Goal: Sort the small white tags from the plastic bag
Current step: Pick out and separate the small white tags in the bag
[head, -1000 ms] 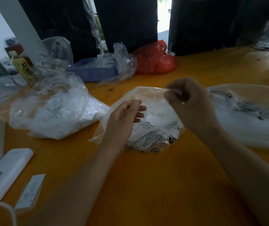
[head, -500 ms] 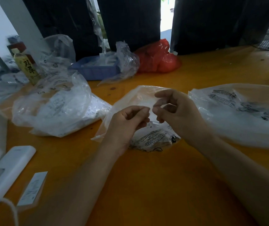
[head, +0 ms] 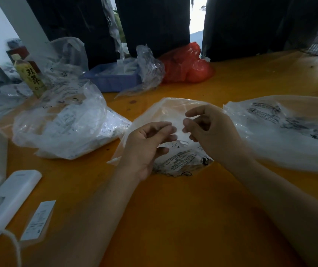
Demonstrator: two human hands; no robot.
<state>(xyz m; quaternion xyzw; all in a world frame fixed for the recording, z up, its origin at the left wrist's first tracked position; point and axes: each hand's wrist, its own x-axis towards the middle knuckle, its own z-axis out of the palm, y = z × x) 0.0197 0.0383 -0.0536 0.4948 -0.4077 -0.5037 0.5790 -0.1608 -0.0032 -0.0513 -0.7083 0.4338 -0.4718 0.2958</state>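
A clear printed plastic bag [head: 165, 108] lies in the middle of the orange table [head: 173, 218], with small white tags [head: 183, 141] showing at its mouth. My left hand [head: 146, 147] hovers over the bag's left side, its curled thumb and fingers pinching a blurred small white tag [head: 177, 130]. My right hand [head: 214, 132] faces it from the right, thumb and forefinger closed on the same tag's other end. A fuller bag of white tags [head: 67, 132] sits to the left.
A large flat printed bag [head: 281, 132] lies to the right. At the back stand a blue tray [head: 112, 79], a red bag [head: 187, 64] and a drink bottle [head: 31, 78]. A white device with a cable [head: 10, 199] and a paper label [head: 38, 218] lie near left.
My right hand came down from the bag's top edge to meet my left hand over the bag's mouth. Both now hold a small tag between them.
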